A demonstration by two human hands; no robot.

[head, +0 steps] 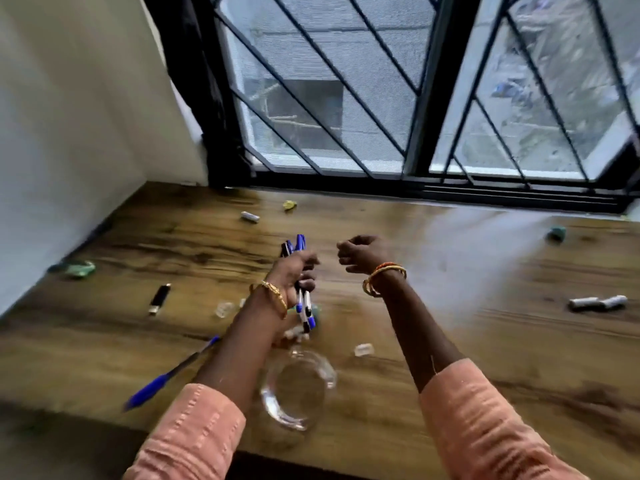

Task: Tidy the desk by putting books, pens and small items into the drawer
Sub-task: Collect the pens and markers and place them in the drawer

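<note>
We take this for a home room: a wooden desk (450,306) against a barred window (381,81) facing neighbouring buildings.

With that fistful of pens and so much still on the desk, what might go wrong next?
The left hand grips a loose bundle of pens above the clear glass jar; one may slip out and fall. The blue pen lies near the desk's front edge, so a sleeve might knock it off. The batteries could roll.

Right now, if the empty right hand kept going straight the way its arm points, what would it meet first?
Probably nothing on the desk itself: ahead of the right hand lies bare wood, then the window frame. Depth is hard to judge.
</note>
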